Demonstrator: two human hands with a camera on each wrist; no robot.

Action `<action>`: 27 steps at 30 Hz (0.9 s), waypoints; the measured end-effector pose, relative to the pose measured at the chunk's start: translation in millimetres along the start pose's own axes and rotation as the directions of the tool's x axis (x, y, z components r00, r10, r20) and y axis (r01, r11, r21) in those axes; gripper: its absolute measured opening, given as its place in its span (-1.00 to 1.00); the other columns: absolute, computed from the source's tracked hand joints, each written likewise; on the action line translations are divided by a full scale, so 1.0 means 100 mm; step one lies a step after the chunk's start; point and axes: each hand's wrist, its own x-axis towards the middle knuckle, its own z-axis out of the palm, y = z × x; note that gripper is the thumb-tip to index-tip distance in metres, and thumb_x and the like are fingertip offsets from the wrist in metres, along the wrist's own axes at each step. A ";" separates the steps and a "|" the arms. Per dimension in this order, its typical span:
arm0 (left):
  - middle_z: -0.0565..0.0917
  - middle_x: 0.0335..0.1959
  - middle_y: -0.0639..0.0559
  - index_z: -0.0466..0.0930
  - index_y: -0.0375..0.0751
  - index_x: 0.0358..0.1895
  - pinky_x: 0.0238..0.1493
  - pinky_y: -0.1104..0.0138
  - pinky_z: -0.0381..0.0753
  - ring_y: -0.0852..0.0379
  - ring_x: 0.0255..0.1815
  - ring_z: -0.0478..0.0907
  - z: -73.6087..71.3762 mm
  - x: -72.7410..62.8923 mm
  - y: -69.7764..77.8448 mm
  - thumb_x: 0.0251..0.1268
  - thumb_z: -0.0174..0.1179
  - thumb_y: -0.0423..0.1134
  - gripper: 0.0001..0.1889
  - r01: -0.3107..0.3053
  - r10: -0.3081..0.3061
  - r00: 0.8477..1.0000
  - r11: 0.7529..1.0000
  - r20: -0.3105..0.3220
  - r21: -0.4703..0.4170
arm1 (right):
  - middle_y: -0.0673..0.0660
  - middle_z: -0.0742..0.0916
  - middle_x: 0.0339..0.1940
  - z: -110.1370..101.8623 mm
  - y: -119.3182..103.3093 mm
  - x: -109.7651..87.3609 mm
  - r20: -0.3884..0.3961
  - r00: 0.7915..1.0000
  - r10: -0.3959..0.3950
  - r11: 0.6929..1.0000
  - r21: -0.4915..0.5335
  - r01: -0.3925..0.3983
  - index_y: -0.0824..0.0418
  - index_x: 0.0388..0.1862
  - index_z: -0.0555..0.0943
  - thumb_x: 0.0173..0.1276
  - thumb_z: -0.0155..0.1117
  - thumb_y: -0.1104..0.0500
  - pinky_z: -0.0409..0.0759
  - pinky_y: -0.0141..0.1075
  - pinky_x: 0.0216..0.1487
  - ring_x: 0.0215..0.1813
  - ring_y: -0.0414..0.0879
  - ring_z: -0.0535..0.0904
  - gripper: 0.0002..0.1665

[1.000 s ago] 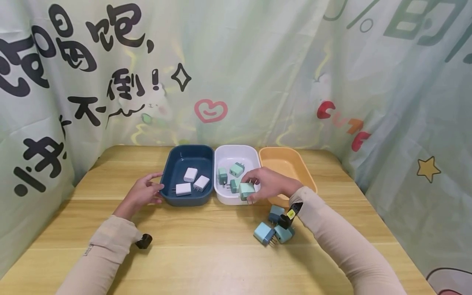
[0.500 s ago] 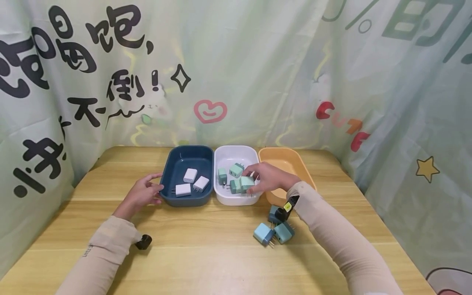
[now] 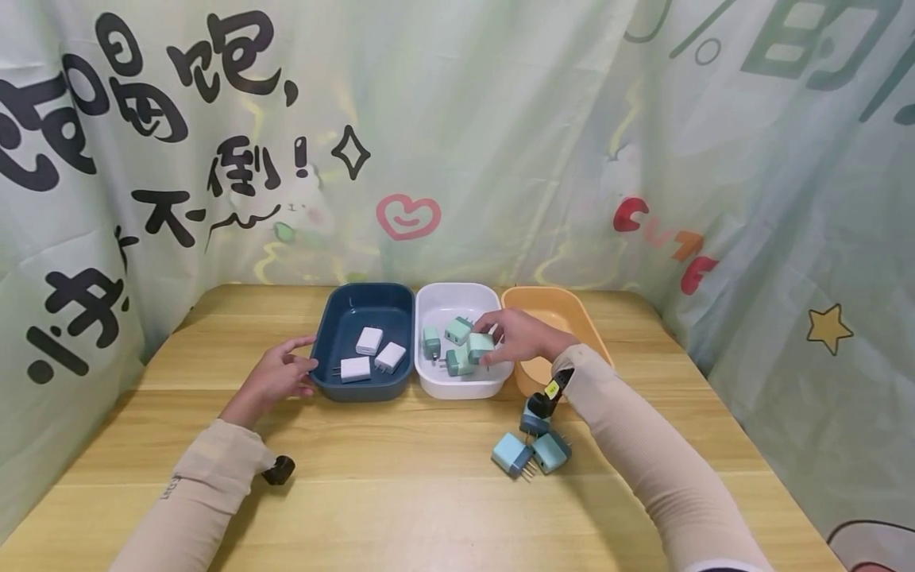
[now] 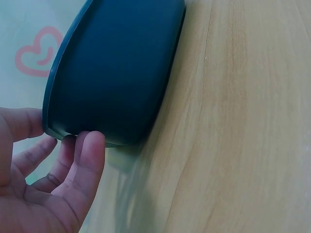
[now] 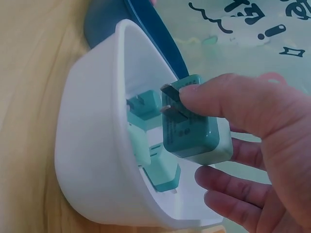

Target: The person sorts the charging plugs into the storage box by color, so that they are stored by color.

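Observation:
My right hand (image 3: 525,335) pinches a green plug-in charger (image 3: 480,347) over the white bin (image 3: 465,389). Its thumb presses beside the prongs in the right wrist view, with the charger (image 5: 192,131) tilted near the bin's rim. Beneath it, several similar chargers (image 3: 457,330) lie inside the bin. On the left, my left hand (image 3: 275,373) touches the outside of the dark blue bin (image 3: 364,389) at its near left corner. Relaxed fingertips (image 4: 92,145) meet the bin's outer wall in the left wrist view. Three white chargers (image 3: 355,368) lie in this blue bin.
To the right of the white bin stands an orange bin (image 3: 546,298), partly hidden by my right hand. Three bluish chargers (image 3: 511,454) lie on the wooden table (image 3: 386,492) in front of it, beneath my right wrist. A printed curtain (image 3: 486,159) hangs behind the table.
My right hand has moved slightly back and down into the white bin's area with the green charger. My left hand stays at the blue bin's corner.

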 end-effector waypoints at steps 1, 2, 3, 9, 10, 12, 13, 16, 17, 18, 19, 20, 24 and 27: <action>0.44 -0.04 -0.31 0.06 -0.24 0.51 -0.30 0.21 0.70 0.06 -0.38 0.57 0.00 0.00 0.00 0.49 0.01 -0.31 -0.40 0.002 -0.002 1.000 1.000 -0.001 0.002 | 0.10 0.66 -0.07 0.00 0.01 0.01 -0.002 1.000 0.011 1.000 0.001 -0.011 0.22 0.07 0.62 0.08 0.53 0.08 0.62 -0.26 -0.14 -0.11 0.02 0.58 -0.44; 0.44 -0.04 -0.31 0.06 -0.24 0.51 -0.30 0.20 0.70 0.06 -0.37 0.57 -0.01 0.00 0.00 0.49 0.01 -0.31 -0.40 0.002 -0.002 1.000 1.000 -0.003 0.004 | 0.10 0.66 -0.07 -0.01 0.02 0.03 -0.004 1.000 0.018 1.000 0.000 -0.018 0.22 0.07 0.61 0.08 0.53 0.08 0.62 -0.26 -0.14 -0.11 0.03 0.59 -0.43; 0.44 -0.04 -0.31 0.06 -0.24 0.51 -0.29 0.20 0.70 0.06 -0.37 0.57 -0.01 0.00 -0.01 0.48 0.01 -0.32 -0.40 0.002 -0.002 1.000 1.000 -0.005 0.006 | 0.11 0.66 -0.07 -0.01 0.03 0.04 -0.006 1.000 0.023 1.000 0.001 -0.023 0.23 0.08 0.61 0.08 0.53 0.09 0.62 -0.26 -0.14 -0.11 0.04 0.59 -0.43; 0.44 -0.04 -0.31 0.07 -0.24 0.51 -0.30 0.22 0.70 0.05 -0.37 0.57 -0.02 0.01 -0.03 0.48 0.01 -0.32 -0.41 0.002 -0.002 1.000 1.000 -0.006 0.002 | 0.12 0.68 -0.07 -0.02 0.11 0.12 -0.022 0.999 0.036 0.999 0.001 -0.036 0.23 0.04 0.63 0.07 0.55 0.11 0.61 -0.23 -0.08 -0.10 0.05 0.61 -0.45; 0.44 -0.04 -0.31 0.07 -0.24 0.50 -0.30 0.22 0.69 0.05 -0.37 0.57 -0.02 0.01 -0.03 0.48 0.01 -0.32 -0.41 0.002 -0.002 1.000 1.000 -0.005 -0.001 | 0.12 0.68 -0.08 -0.02 0.12 0.13 -0.023 0.999 0.040 0.999 0.000 -0.040 0.23 0.04 0.63 0.06 0.56 0.10 0.61 -0.23 -0.08 -0.10 0.04 0.60 -0.45; 0.44 -0.05 -0.31 0.07 -0.24 0.50 -0.31 0.22 0.69 0.04 -0.37 0.57 -0.02 0.02 -0.04 0.48 0.01 -0.32 -0.41 0.000 0.000 1.000 1.000 -0.003 -0.002 | 0.11 0.68 -0.08 -0.02 0.14 0.15 -0.026 0.998 0.052 0.999 0.003 -0.052 0.22 0.03 0.63 0.05 0.57 0.10 0.61 -0.24 -0.07 -0.10 0.03 0.60 -0.45; 0.45 -0.06 -0.31 0.08 -0.24 0.50 -0.30 0.22 0.69 0.04 -0.37 0.57 -0.02 0.03 -0.05 0.48 0.01 -0.32 -0.41 0.000 0.000 1.000 1.000 -0.004 0.000 | 0.11 0.68 -0.08 -0.02 0.15 0.15 -0.027 0.998 0.052 0.999 0.005 -0.052 0.23 0.03 0.63 0.05 0.57 0.09 0.61 -0.23 -0.07 -0.11 0.02 0.60 -0.45; 0.45 -0.06 -0.32 0.08 -0.24 0.50 -0.30 0.22 0.69 0.02 -0.36 0.57 -0.02 0.04 -0.05 0.48 0.01 -0.32 -0.41 0.000 0.000 1.000 1.000 -0.003 0.003 | 0.11 0.68 -0.07 -0.01 0.16 0.18 -0.026 0.996 0.084 0.996 -0.004 -0.084 0.21 0.04 0.63 0.05 0.57 0.07 0.61 -0.25 -0.06 -0.11 -0.01 0.58 -0.43; 0.45 -0.06 -0.32 0.08 -0.24 0.50 -0.30 0.21 0.69 0.02 -0.36 0.57 -0.02 0.04 -0.06 0.48 0.01 -0.31 -0.41 0.000 0.000 1.000 1.000 -0.003 0.006 | 0.11 0.68 -0.06 -0.01 0.17 0.19 -0.027 0.995 0.091 0.996 -0.007 -0.092 0.21 0.05 0.63 0.05 0.57 0.07 0.61 -0.25 -0.06 -0.11 -0.01 0.58 -0.43; 0.45 -0.05 -0.32 0.09 -0.23 0.50 -0.30 0.22 0.69 0.02 -0.36 0.58 -0.02 0.04 -0.06 0.48 0.01 -0.31 -0.41 0.003 -0.003 1.000 1.000 -0.006 0.007 | 0.11 0.68 -0.05 -0.01 0.18 0.20 -0.026 0.995 0.099 0.995 -0.013 -0.099 0.20 0.05 0.63 0.05 0.57 0.06 0.61 -0.25 -0.07 -0.12 -0.02 0.57 -0.42; 0.45 -0.05 -0.32 0.09 -0.22 0.50 -0.30 0.21 0.69 0.02 -0.36 0.58 -0.02 0.04 -0.06 0.48 0.01 -0.31 -0.42 0.003 -0.003 1.000 1.000 -0.007 0.009 | 0.10 0.68 -0.05 -0.01 0.19 0.22 -0.027 0.994 0.106 0.994 -0.021 -0.106 0.19 0.05 0.64 0.05 0.57 0.05 0.60 -0.26 -0.07 -0.12 -0.03 0.56 -0.42; 0.45 -0.05 -0.31 0.09 -0.22 0.50 -0.30 0.21 0.69 0.02 -0.36 0.58 -0.02 0.04 -0.05 0.48 0.01 -0.31 -0.42 0.003 -0.003 1.000 1.000 -0.008 0.009 | 0.10 0.68 -0.05 -0.01 0.19 0.23 -0.028 0.994 0.109 0.994 -0.030 -0.110 0.19 0.05 0.64 0.04 0.57 0.04 0.60 -0.27 -0.08 -0.13 -0.04 0.56 -0.42; 0.45 -0.05 -0.31 0.09 -0.24 0.50 -0.30 0.21 0.70 0.04 -0.36 0.58 -0.02 0.03 -0.05 0.48 0.02 -0.32 -0.41 -0.004 0.004 1.000 1.000 -0.005 0.005 | 0.11 0.68 -0.07 -0.02 0.20 0.27 -0.028 0.995 0.098 0.994 -0.050 -0.099 0.22 0.03 0.64 0.03 0.57 0.06 0.59 -0.25 -0.10 -0.17 -0.04 0.56 -0.43; 0.45 -0.05 -0.32 0.07 -0.25 0.50 -0.30 0.20 0.70 0.06 -0.36 0.58 -0.02 0.02 -0.04 0.47 0.02 -0.33 -0.40 -0.010 0.010 1.000 1.000 0.001 -0.001 | 0.12 0.69 -0.09 -0.03 0.19 0.29 -0.024 0.994 0.106 0.993 -0.051 -0.107 0.23 0.02 0.64 0.02 0.57 0.08 0.58 -0.23 -0.09 -0.17 -0.04 0.56 -0.43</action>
